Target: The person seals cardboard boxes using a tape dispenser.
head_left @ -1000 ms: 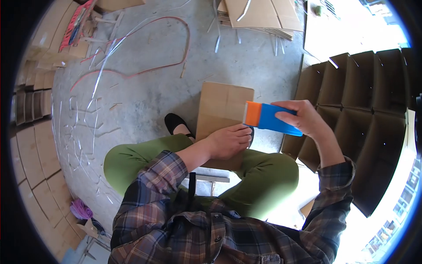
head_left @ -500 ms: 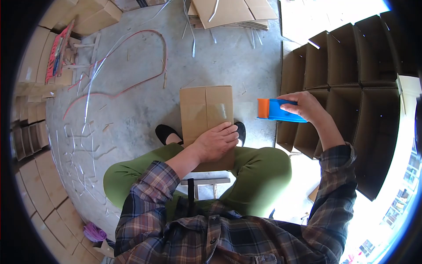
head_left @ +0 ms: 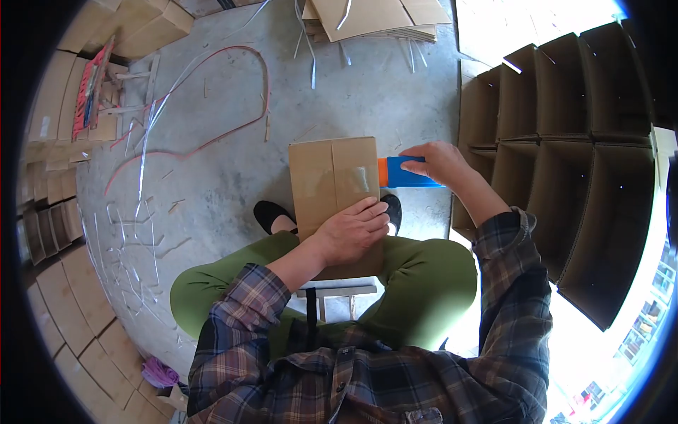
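A closed cardboard box [head_left: 314,184] stands between my knees, with a shiny strip of clear tape near the right side of its top. My left hand [head_left: 353,230] lies flat across the near part of the box, its fingertips at the right edge. Close beside that edge, my right hand [head_left: 438,166] grips a blue tape dispenser [head_left: 409,177] from above, thumb and fingers wrapped around it. The dispenser's orange end [head_left: 383,172] points left and meets the box's right edge in this view.
Rows of open cardboard boxes [head_left: 558,162] stand to my right. Flattened cardboard sheets [head_left: 388,18] are stacked ahead. A red strap [head_left: 265,85] and pale strips of strapping [head_left: 141,169] lie on the concrete floor. More boxes [head_left: 85,297] are piled at left.
My right hand has brought the tape dispenser leftward, from apart at the right up to the box's right edge. My left hand stays on the box.
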Available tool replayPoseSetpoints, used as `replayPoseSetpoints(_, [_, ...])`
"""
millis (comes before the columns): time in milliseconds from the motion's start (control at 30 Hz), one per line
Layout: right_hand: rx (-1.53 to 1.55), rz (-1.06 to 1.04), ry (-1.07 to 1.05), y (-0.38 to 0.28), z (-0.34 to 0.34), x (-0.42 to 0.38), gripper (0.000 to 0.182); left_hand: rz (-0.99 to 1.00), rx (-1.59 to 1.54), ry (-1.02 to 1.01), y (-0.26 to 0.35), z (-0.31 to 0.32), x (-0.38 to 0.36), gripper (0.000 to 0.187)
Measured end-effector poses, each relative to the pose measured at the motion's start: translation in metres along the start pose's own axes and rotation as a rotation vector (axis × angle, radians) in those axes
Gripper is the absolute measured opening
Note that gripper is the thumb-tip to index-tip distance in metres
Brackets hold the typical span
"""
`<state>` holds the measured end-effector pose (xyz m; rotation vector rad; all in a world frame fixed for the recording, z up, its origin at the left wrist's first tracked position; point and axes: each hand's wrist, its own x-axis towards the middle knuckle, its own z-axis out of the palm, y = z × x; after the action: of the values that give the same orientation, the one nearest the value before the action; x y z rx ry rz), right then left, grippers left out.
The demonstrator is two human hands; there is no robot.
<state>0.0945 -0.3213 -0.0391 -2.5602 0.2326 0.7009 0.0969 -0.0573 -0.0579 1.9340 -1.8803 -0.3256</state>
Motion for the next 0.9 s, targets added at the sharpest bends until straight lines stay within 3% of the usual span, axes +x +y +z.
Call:
replayPoseSetpoints(300, [-0.159,0.100,-0.158,-0.044,-0.021,0.029,0.027,-0.014,0.005,-0.030,0.000,0.005,0.000,0.031])
replayPoseSetpoints(400, [-0.425,0.096,-0.177,-0.065,0.019,0.034,0.024,-0.018,-0.028,0.006,-0.001,0.006,0.002,0.029])
replayPoseSetpoints(533, [-0.400,0.096,-0.205,-0.053,0.018,0.022,0.027,-0.019,-0.059,-0.002,0.002,0.002,0.001,0.026])
replayPoseSetpoints(600, [-0.380,0.069,-0.151,-0.045,-0.006,0.001,0.026,-0.008,-0.082,0.006,0.000,0.002,0.007,0.025])
replayPoseSetpoints(733, [-0.167,0.082,0.171,-0.041,-0.045,-0.054,0.028,0.013,-0.103,0.136,0.002,0.001,0.001,0.023])
replayPoseSetpoints(800, [-0.069,0.061,0.281,-0.040,-0.054,-0.084,0.029,-0.062,-0.342,0.367,0.008,0.001,-0.006,0.024])
replayPoseSetpoints(833, [0.126,0.044,0.283,-0.041,-0.056,-0.100,0.030,-0.068,-0.338,0.380,0.018,0.000,-0.012,0.024])
replayPoseSetpoints(867, [0.324,0.030,0.275,-0.046,-0.056,-0.114,0.032,-0.346,-0.554,0.459,0.036,-0.007,-0.020,0.025])
replayPoseSetpoints(900, [0.321,0.026,0.263,-0.053,-0.054,-0.128,0.032,-0.630,-0.770,0.529,0.050,-0.012,-0.028,0.027])
